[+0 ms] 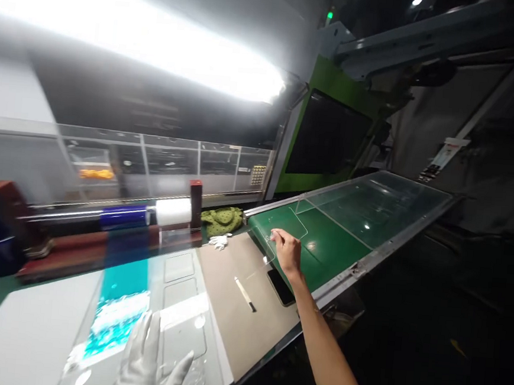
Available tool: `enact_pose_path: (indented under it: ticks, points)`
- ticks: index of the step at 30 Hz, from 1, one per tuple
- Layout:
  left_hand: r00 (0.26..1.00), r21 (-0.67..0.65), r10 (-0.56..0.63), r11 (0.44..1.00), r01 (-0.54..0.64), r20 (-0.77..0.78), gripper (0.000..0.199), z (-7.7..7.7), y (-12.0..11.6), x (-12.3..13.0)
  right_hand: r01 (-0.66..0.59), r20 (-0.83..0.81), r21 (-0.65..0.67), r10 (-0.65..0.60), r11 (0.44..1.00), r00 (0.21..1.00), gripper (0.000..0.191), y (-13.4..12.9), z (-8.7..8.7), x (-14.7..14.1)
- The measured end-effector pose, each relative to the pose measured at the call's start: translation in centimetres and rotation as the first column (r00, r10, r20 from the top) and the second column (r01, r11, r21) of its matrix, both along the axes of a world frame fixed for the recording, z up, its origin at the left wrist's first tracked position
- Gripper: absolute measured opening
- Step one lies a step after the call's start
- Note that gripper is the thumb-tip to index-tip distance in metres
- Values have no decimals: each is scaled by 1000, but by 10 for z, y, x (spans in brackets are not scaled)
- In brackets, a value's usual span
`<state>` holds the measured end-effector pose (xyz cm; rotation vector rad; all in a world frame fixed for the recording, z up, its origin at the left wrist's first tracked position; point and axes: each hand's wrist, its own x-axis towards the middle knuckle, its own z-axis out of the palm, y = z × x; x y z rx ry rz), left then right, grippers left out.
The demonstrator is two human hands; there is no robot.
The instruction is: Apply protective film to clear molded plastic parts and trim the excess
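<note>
My right hand, bare, pinches the edge of a clear rounded-corner plastic panel above a green conveyor belt. Low in the view, my left hand wears a white glove and has its fingers spread, holding nothing I can see. It is just over a stack of clear plastic panels lying on a white work table. Further clear panels lie in a row beyond it. A brown cardboard sheet lies between both hands, with a white-and-black utility knife on it.
A black phone lies by the conveyor's near edge. A spare white glove, a green dotted cloth, and white and blue film rolls sit at the table's back. A green injection moulding machine stands beyond the conveyor.
</note>
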<state>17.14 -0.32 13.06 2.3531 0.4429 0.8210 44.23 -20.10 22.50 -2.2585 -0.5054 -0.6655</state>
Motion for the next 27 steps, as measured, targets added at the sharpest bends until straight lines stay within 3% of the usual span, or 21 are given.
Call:
enact_pose_path:
  ticks: [3, 5, 9, 14, 20, 27]
  points:
    - [995, 116, 58, 991, -67, 78, 78, 33, 10, -18, -171, 168, 106, 152, 980, 974, 30, 37, 40, -60]
    - [985, 105, 52, 992, -70, 164, 74, 63, 14, -31, -264, 288, 169, 208, 950, 935, 30, 53, 68, -98]
    - [963, -2, 10, 1000, -9, 270, 69, 122, 13, -65, -358, 462, 245, 216, 901, 860, 26, 74, 117, -162]
    - [895, -13, -46, 998, 58, 443, 70, 171, 7, -104, -472, 629, 273, 215, 838, 747, 21, 92, 154, -217]
    - [854, -72, 39, 997, -2, 519, 73, 204, 11, -136, -584, 726, 308, 211, 751, 654, 18, 105, 172, -259]
    - [806, -32, 88, 996, -86, 586, 73, 211, 17, -158, -663, 754, 314, 245, 679, 609, 18, 112, 176, -284]
